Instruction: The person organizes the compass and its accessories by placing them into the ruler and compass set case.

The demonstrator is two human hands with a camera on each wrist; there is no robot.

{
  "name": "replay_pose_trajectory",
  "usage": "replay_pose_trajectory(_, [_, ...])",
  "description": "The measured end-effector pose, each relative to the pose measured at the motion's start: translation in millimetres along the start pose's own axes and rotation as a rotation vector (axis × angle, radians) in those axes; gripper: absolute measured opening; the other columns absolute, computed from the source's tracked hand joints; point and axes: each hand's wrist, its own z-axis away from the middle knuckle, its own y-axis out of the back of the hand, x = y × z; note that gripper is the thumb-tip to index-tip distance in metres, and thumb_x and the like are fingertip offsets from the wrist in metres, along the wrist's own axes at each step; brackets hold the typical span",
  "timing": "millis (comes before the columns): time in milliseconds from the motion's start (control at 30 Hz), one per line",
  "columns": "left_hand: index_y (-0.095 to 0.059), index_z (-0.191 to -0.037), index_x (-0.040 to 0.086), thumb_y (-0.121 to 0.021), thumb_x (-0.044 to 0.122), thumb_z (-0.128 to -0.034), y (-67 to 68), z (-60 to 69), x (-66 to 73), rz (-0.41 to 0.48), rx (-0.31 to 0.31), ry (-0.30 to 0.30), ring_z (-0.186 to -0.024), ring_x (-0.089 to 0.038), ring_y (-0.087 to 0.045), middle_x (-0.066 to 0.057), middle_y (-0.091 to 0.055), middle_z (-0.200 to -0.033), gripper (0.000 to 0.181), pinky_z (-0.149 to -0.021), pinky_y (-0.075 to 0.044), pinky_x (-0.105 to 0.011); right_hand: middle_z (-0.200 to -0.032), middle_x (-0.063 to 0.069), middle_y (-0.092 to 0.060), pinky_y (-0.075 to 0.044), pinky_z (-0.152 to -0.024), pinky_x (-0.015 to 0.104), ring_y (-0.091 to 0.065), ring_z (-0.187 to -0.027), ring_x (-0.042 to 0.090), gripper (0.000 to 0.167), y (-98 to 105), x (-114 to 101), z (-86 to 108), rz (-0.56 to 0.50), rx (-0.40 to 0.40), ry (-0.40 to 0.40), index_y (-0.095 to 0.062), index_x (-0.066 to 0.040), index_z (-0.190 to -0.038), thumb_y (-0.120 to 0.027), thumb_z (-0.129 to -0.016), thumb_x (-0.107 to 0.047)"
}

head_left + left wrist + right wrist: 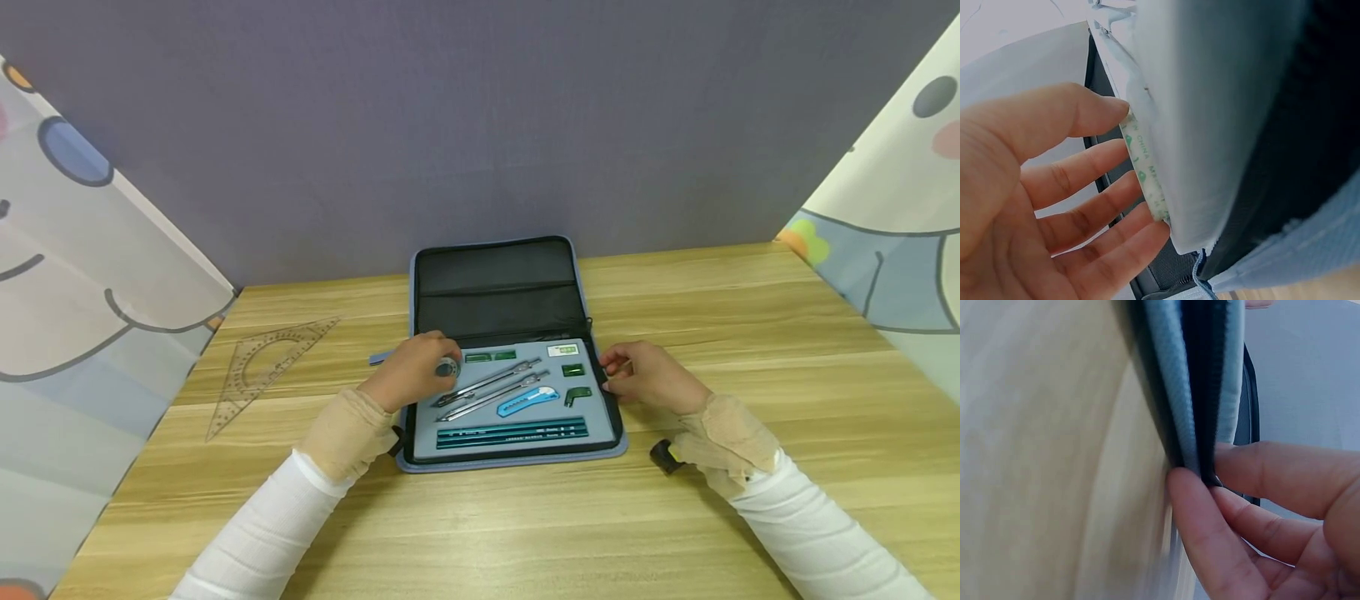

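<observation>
An open zip case (498, 271) lies in the middle of the table, its lid back and a pale foam tray (480, 405) inside. At the tray's left, my left hand (416, 367) holds a small tape roll (447, 367). The left wrist view shows green print on the roll's edge (1143, 165), between thumb and fingers. My right hand (648, 377) pinches the right rim of the case; in the right wrist view thumb and finger sit on either side of the rim (1179, 419). Two compasses (491, 396), a blue utility knife (528, 401) and pencils (512, 432) lie in the tray.
A clear triangular set square (234, 385) with a protractor cutout lies at the table's left. An eraser (562, 350), a green sharpener (573, 370) and other small green pieces are also in the tray. A grey partition (487, 125) stands behind the case.
</observation>
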Motion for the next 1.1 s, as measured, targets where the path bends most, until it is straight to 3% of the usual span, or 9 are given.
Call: replay_pose_trajectory(1100, [-0.066, -0.108, 0.006, -0.069, 0.016, -0.084, -2.7, 3.6, -3.3, 0.033, 0.046, -0.004, -0.094, -0.023, -0.06, -0.009, -0.061, -0.107, 0.026, -0.083, -0.049, -0.038, -0.09, 0.017, -0.058, -0.055, -0.063, 0.029, -0.059, -0.075, 0.017, 0.03, 0.5, -1.4, 0.2, -0.009, -0.003, -0.028, -0.052, 0.015, -0.11, -0.06, -0.083, 0.005])
